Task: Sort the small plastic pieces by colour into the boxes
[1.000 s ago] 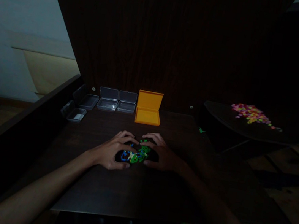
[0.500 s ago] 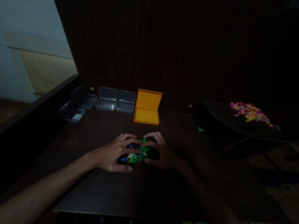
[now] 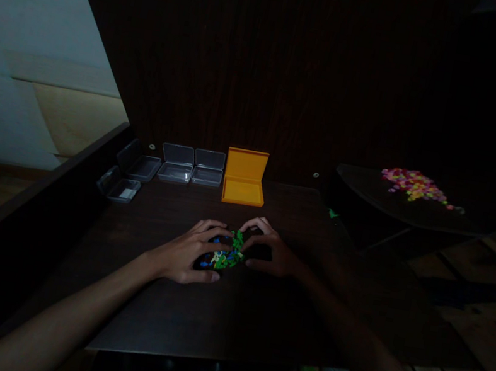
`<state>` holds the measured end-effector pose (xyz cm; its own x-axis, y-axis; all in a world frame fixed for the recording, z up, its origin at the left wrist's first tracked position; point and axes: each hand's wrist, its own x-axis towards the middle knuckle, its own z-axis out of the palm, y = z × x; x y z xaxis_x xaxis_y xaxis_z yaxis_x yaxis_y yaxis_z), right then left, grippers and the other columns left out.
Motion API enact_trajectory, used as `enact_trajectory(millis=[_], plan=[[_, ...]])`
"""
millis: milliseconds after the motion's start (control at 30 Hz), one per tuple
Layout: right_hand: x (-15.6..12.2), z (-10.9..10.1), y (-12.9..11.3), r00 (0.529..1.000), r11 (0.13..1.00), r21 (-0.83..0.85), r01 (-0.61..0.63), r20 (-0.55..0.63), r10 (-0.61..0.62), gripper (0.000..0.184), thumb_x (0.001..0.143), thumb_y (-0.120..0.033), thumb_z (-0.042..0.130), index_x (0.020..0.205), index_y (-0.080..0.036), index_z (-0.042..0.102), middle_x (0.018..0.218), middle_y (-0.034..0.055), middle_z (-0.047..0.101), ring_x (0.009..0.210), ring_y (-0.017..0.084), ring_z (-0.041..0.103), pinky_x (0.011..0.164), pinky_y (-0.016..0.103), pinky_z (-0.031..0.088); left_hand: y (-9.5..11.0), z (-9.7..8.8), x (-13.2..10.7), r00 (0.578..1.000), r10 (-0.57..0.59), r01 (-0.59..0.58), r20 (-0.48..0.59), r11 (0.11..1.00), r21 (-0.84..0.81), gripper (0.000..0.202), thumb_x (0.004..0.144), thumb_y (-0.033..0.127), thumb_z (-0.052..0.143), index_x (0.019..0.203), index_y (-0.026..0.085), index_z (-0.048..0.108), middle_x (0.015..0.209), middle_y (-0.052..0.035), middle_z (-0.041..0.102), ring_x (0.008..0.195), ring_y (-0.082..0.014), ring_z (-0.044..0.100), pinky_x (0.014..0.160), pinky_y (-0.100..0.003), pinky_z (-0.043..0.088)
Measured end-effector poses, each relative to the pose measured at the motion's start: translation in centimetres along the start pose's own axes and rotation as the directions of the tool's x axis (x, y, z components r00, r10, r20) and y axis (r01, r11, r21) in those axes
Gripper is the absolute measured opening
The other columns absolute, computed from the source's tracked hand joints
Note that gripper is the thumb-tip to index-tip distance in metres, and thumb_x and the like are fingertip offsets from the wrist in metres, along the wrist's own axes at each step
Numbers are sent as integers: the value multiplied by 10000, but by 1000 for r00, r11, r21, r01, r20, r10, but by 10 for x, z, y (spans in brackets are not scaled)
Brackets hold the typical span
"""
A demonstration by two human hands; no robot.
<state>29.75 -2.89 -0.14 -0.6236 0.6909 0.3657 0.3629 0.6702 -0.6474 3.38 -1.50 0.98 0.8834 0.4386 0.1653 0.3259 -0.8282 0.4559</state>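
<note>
Standing here in the room, I notice that during the last second the right hand (image 3: 277, 254) has drawn a little away from the small pieces (image 3: 223, 263), while the left hand (image 3: 190, 253) has come slightly inward over them. The heap looks a bit more compact on its left side than before, and its green edge on the right is now easier to see; for the work in hand, I judge this as a small gathering movement, with the right hand giving some room. The left hand arches over the pieces, fingers curved and spread, and the right hand stays just beside them, thumb and fingers apart; neither is closed around anything that I can see, though the light is so weak that a pinched piece could escape me. The pieces lie on the dark table (image 3: 175, 326), between the hands and nearer to the person than the orange box (image 3: 243, 193). They are tiny and angular, mostly green, with some blue and pale yellow ones mixed among them
</note>
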Motion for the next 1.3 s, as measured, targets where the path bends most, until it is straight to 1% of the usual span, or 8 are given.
enact_trajectory(millis=[133, 333, 600, 800, 967, 1067, 1200, 1300], plan=[[-1, 1, 3, 999, 999, -3, 36, 1, -36, 303, 806, -503, 658, 827, -209, 726, 1160, 100, 543, 1096, 265, 485, 966, 493, 380, -1, 0, 0, 999, -4, 5, -38, 1000, 4, 451, 822, 456, 632, 1214, 235, 604, 1383, -96, 493, 1335, -344, 335, 1099, -553, 315], [-2, 4, 8, 996, 996, -5, 90, -18, -90, 232, 790, -436, 703, 837, -212, 741, 1151, 98, 544, 1092, 261, 482, 952, 494, 387, -1, 2, 0, 999, 32, -31, -26, 999, 8, 579, 810, 461, 648, 1339, 264, 520, 1405, -96, 469, 1332, -352, 329, 1084, -568, 326], [-4, -2, 11, 998, 997, -30, 65, -9, -65, 185, 785, -402, 720, 852, -236, 765, 1171, 95, 557, 1115, 272, 476, 946, 501, 388, 0, 3, 0, 999, 38, -38, -9, 999, 16, 589, 804, 465, 657, 1337, 251, 524, 1403, -97, 469, 1330, -345, 329, 1093, -557, 323], [-5, -10, 13, 997, 995, -72, 76, -23, -78, 192, 793, -397, 714, 788, -212, 766, 1139, 105, 574, 1104, 276, 478, 942, 499, 390, -1, 3, -1, 999, 42, -42, -29, 999, 11, 560, 814, 459, 647, 1323, 252, 537, 1385, -98, 485, 1320, -345, 341, 1085, -558, 332], [-8, -19, 19, 999, 992, -122, 34, -26, -38, 226, 814, -427, 687, 766, -218, 761, 1134, 99, 587, 1101, 281, 482, 935, 511, 396, -3, 3, -1, 998, 43, -42, -54, 999, 25, 535, 808, 450, 651, 1294, 247, 557, 1372, -93, 502, 1307, -343, 362, 1070, -557, 347], [-11, -23, 27, 998, 985, -175, -12, -60, 1, 254, 845, -446, 643, 808, -226, 762, 1121, 100, 593, 1086, 279, 489, 927, 509, 405, -5, 4, -1, 994, 40, -35, -98, 998, 48, 502, 813, 421, 639, 1269, 225, 564, 1347, -98, 525, 1290, -332, 389, 1059, -544, 359], [-11, -21, 36, 987, 949, -287, -131, -129, 98, 314, 871, -488, 590, 953, -229, 746, 1132, 112, 577, 1095, 283, 478, 957, 520, 393, -7, 5, -1, 985, -3, 16, -174, 997, 71, 506, 851, 386, 591, 1310, 187, 513, 1306, -110, 564, 1265, -306, 426, 1055, -516, 369], [-7, -10, 36, 978, 915, -350, -202, -126, 168, 438, 869, -564, 552, 1122, -238, 697, 1221, 126, 535, 1156, 300, 436, 995, 535, 367, -8, 6, 1, 975, -77, 90, -207, 994, 57, 582, 864, 407, 571, 1381, 177, 433, 1324, -129, 548, 1266, -305, 430, 1048, -508, 385]])
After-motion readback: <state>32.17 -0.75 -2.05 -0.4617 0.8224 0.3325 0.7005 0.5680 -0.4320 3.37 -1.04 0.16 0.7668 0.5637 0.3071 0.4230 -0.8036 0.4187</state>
